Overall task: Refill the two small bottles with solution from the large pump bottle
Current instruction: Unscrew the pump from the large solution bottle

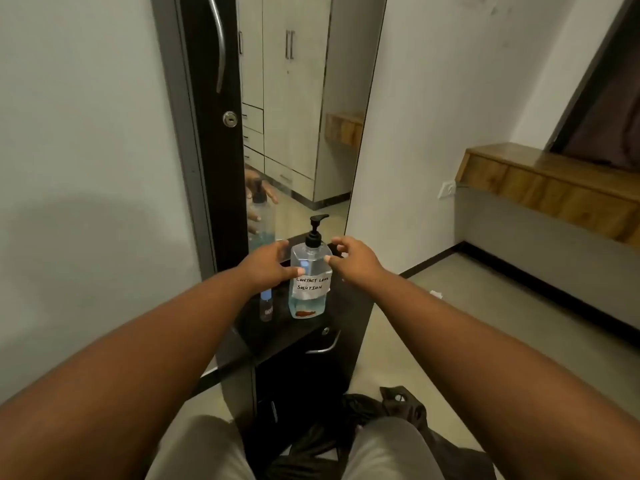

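A large clear pump bottle with a black pump and a handwritten label stands upright on a small black cabinet; pale blue liquid fills its lower third. My left hand is at its left shoulder, thumb touching the bottle, fingers spread. My right hand hovers at its right shoulder, fingertips at the bottle's edge, not gripping. One small bottle with a blue cap stands left of the pump bottle, partly hidden under my left hand. A second small bottle is not visible.
A tall mirror behind the cabinet reflects wardrobes, my hands and the bottle. The cabinet has a drawer with a metal handle. A dark bag lies on the floor by my knees. A wooden ledge runs along the right wall.
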